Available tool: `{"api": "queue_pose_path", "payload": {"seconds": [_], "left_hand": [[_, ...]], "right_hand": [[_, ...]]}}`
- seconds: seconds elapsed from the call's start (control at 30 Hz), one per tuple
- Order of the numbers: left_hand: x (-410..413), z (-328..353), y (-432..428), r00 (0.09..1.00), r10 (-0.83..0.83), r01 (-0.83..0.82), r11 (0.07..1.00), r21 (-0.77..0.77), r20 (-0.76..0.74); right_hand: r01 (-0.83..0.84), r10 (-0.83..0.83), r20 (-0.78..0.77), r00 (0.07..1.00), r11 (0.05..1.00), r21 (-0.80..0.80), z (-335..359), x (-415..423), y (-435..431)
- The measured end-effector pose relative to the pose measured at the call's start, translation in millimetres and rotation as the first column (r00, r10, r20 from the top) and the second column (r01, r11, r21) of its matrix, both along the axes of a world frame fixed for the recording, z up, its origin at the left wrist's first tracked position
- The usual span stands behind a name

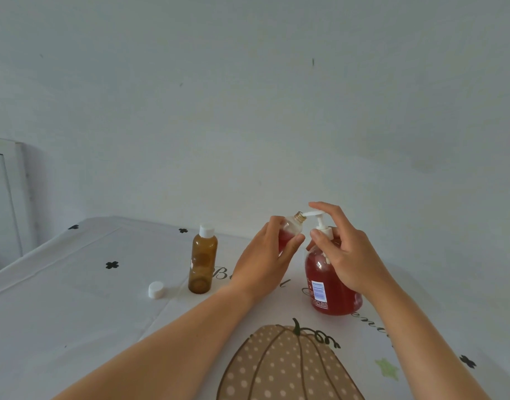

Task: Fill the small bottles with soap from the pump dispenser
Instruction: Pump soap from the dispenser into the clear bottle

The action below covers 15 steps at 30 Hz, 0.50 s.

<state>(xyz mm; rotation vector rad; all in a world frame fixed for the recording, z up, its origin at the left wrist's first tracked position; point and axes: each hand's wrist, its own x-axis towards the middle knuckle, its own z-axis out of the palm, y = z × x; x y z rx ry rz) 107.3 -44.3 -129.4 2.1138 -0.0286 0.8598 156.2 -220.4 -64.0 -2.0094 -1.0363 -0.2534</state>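
My left hand [266, 258] grips a small clear bottle [289, 230], tilted with its threaded mouth up against the white nozzle of the pump dispenser [330, 281]. Red soap fills the lower part of the small bottle. The dispenser is a round bottle of red soap standing on the table. My right hand [343, 252] rests over its white pump head, index finger on top, the other fingers curled beside the neck. A brown bottle [203, 262] with a white cap stands upright to the left. A loose white cap [156, 289] lies further left.
The table [74, 298] wears a white cloth with black clover marks, script lettering and a dotted pumpkin print near me. A plain wall rises close behind it. A white frame [5, 197] leans at the far left.
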Motion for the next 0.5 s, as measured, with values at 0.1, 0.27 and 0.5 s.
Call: {"api": "queue_pose_path", "payload": {"seconds": [0.1, 0.27, 0.5], "left_hand": [[0.4, 0.3, -0.9, 1.0, -0.011, 0.011, 1.0, -0.001, -0.001], [0.2, -0.9, -1.1, 1.0, -0.024, 0.024, 1.0, 0.003, 0.013], [0.5, 0.1, -1.9, 0.999, -0.039, 0.039, 0.999, -0.021, -0.003]], "right_hand": [[-0.001, 0.001, -0.002, 1.0, 1.0, -0.007, -0.1, 0.8, -0.5], [0.017, -0.017, 0.008, 1.0, 1.0, 0.024, 0.0, -1.9, 0.6], [0.004, -0.004, -0.005, 1.0, 1.0, 0.012, -0.8, 0.5, 1.0]]}}
